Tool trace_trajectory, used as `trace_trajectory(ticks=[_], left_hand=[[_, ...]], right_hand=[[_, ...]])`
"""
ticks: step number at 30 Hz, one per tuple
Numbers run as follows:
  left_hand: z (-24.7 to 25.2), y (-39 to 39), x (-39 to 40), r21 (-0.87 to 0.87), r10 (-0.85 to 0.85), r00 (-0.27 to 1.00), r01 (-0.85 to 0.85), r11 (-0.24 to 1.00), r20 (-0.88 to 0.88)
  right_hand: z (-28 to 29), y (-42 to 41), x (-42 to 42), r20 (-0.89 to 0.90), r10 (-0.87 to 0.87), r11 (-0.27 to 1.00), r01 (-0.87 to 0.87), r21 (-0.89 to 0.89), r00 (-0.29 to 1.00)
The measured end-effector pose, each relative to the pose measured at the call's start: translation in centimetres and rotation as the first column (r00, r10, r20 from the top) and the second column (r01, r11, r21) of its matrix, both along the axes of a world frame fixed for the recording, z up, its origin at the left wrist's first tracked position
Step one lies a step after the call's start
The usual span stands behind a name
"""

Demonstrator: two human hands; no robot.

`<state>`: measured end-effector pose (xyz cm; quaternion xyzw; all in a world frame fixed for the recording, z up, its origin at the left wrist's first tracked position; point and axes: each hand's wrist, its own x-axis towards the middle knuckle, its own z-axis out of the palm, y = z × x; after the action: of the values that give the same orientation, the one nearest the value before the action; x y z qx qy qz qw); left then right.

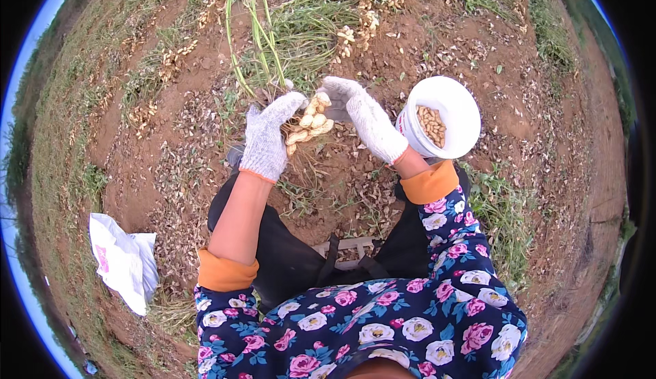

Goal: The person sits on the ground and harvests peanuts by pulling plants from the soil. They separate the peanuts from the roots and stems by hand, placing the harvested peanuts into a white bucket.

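Note:
My left hand [270, 133], in a whitish knitted glove, grips a pulled peanut plant [260, 35] near its root end, its green stems pointing away from me. A cluster of peanut pods [311, 122] hangs between my hands, on the right side of the left glove. My right hand [361, 115], gloved the same way, is at the upper right of the cluster with its fingers bent towards the top pods; whether it grips one is hidden. To its right a white plastic bucket [466, 117] leans towards me, with loose peanuts [431, 125] inside.
More peanut plants with pods [353, 33] lie on the soil ahead. Further rows of them [169, 61] run at the left. A white sack [125, 261] lies at the lower left. A slatted seat or crate [351, 253] shows between my legs. Dry leaves cover the ground.

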<state>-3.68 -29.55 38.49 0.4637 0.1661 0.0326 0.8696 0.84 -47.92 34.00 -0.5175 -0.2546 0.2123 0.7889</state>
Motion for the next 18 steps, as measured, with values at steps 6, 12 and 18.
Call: trace_trajectory(ticks=[6,12,18], left_hand=[[-1.3,-1.7,0.8,0.064,0.106,0.994,-0.106,0.992,-0.002],[-2.7,-3.2,1.7,-0.026,0.11,0.991,-0.113,0.993,-0.078],[-2.3,-2.7,1.9,-0.133,-0.065,0.996,0.056,0.989,-0.065]], right_hand=[[1.0,1.9,-0.5,0.426,-0.14,0.934,0.262,-0.243,0.894],[0.1,2.5,-1.4,0.416,-0.373,0.86,0.477,-0.181,0.829],[-0.3,2.9,-0.6,0.252,-0.469,0.845,0.513,-0.15,0.846]])
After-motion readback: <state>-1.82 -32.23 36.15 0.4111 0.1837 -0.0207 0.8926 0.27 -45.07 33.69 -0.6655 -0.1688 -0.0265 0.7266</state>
